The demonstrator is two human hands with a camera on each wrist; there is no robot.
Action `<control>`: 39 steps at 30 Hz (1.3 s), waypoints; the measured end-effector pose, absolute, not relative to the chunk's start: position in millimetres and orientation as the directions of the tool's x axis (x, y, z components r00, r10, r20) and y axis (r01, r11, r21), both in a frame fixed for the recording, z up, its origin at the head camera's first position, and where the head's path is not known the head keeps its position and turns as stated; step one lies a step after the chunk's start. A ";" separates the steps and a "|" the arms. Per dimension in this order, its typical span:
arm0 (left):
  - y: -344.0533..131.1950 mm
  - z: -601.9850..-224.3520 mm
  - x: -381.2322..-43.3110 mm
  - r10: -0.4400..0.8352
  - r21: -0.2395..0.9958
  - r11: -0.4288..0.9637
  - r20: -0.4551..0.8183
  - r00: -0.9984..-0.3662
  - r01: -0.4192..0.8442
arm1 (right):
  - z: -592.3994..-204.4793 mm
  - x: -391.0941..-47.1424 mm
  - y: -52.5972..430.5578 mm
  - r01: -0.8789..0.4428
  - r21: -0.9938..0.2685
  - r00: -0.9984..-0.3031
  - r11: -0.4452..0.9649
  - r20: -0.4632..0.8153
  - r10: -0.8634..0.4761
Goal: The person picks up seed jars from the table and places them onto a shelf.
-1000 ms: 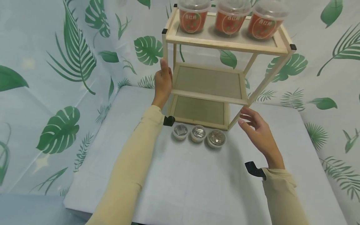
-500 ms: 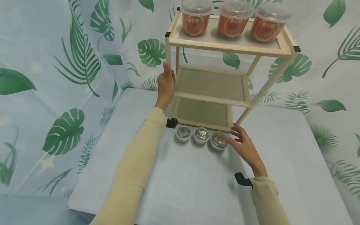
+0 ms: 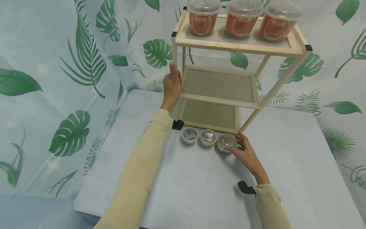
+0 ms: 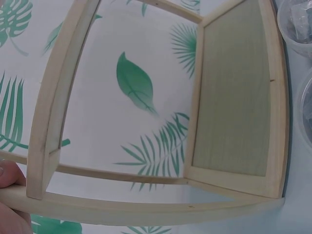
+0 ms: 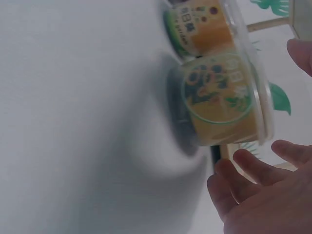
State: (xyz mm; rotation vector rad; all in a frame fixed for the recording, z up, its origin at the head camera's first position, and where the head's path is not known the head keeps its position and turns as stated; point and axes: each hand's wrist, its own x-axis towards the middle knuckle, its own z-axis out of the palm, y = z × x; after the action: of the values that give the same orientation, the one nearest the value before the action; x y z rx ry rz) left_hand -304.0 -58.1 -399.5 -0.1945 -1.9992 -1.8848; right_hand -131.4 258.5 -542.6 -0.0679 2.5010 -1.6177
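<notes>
Head view: the rack (image 3: 220, 100) stands at the back of the table (image 3: 194, 184), in front of the leaf-printed wall cloth (image 3: 64, 133). The left hand (image 3: 172, 84) grips the left front post (image 3: 174, 51) of the rack between the top and middle shelves, thumb pointing up along the post. In the left wrist view, thumb and finger close around the same post.

The right hand (image 3: 248, 156) is at the right tub (image 3: 226, 139). Thumb and fingers are spread, with the thumb in front of the lid and the fingers on the tub's right side, near the foot of the right front post (image 3: 275, 86). In the right wrist view, the fingers are extended just beside the tub, not wrapped around it; whether the thumb touches the lid cannot be told.

The right tub sits upright on the table, just in front of the bottom shelf (image 3: 208, 114). The middle tub (image 3: 207, 138) and left tub (image 3: 189, 136) complete the row, each with a clear lid.

Three red cups (image 3: 203, 24) stand side by side on the top shelf. Black mounts (image 3: 246, 187) are fixed at both sleeve (image 3: 134, 159) cuffs.
</notes>
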 end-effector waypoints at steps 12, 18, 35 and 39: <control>-56.3 -399.8 -303.6 -0.161 0.925 0.079 0.379 -0.911 0.371 | -556.0 -127.0 252.0 0.066 -0.929 -0.988 0.365 -0.112 -0.105; -55.6 -397.7 -303.9 -0.162 0.929 0.073 0.371 -0.915 0.364 | -562.8 -125.7 250.7 0.073 -0.927 -0.992 0.368 -0.105 -0.067; -56.5 -399.9 -305.2 -0.163 0.936 0.071 0.352 -0.921 0.345 | -571.5 -126.2 248.3 0.092 -0.910 -0.994 0.404 -0.110 -0.021; -57.7 -399.5 -304.6 -0.156 0.938 0.069 0.346 -0.925 0.339 | -569.8 -126.4 247.6 0.093 -0.913 -0.994 0.396 -0.111 -0.023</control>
State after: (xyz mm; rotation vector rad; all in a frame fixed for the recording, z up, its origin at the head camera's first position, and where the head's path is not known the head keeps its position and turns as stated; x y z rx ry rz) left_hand -304.6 -57.7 -399.5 -0.1829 -1.9984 -1.9173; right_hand -126.4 247.6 -569.8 0.0638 2.5355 -1.6690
